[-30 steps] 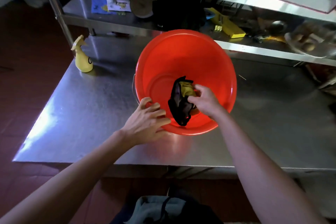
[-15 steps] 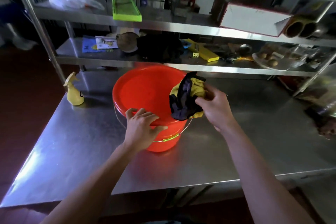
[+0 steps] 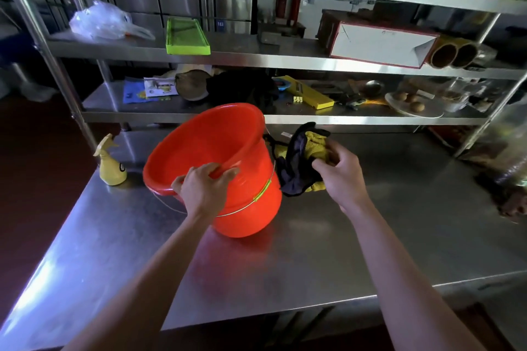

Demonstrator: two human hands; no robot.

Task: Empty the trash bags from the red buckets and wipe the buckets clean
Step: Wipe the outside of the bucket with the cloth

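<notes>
While the red bucket stood tilted on the steel worktop, its mouth leaning toward the left and toward the person, the left hand gripped its near rim, fingers curled over the lip and thumb outside. A thin wire handle with a green grip hung down across the bucket's outer wall. No bag showed inside; the inner wall looked bare and glossy.

Just to the right of the bucket, the right hand held a bunched cloth, yellow on one face and dark on the other, its fingers curled around the upper folds. The cloth was outside the bucket, its lower edge hanging close to the worktop; whether it touched the steel could not be told.

At the back left of the worktop stood a yellow spray bottle, well apart from the bucket. Behind rose a steel shelf rack, carrying a green tray, a clear plastic bag, a yellow slicer and a plate of round brown items.
</notes>
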